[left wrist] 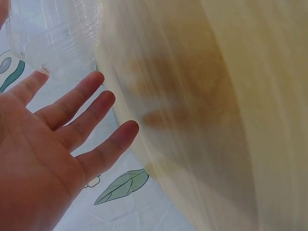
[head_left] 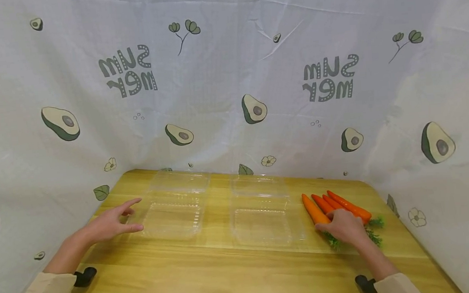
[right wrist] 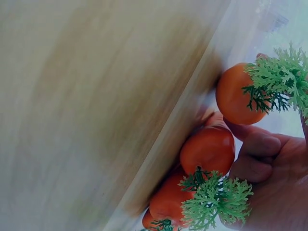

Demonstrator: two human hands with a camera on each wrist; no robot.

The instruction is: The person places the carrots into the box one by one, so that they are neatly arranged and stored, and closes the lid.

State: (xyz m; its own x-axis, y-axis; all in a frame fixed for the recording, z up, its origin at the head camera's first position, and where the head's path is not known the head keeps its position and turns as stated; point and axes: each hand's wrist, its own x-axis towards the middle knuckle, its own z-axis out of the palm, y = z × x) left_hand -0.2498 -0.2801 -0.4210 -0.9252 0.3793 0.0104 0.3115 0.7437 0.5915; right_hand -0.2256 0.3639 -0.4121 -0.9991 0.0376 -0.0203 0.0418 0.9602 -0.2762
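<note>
My right hand (head_left: 345, 226) grips the leftmost, lighter orange carrot (head_left: 314, 208), thumb on its left side. In the right wrist view, curled fingers (right wrist: 260, 144) lie against that carrot (right wrist: 236, 94) near its feathery green top (right wrist: 284, 79). Several redder carrots (head_left: 346, 206) lie close beside it on the table. Over at the left, my left hand (head_left: 110, 223) has its fingers spread and holds nothing. It hovers by the left edge of a clear plastic container (head_left: 198, 219) with its lid folded back. The left wrist view shows the bare palm (left wrist: 43, 159) facing the camera.
A second clear container (head_left: 262, 244), lid also folded back, stands between the first one and the carrots. The wooden table (head_left: 211, 275) is bounded behind and at the sides by a white curtain (head_left: 213, 75) printed with avocados.
</note>
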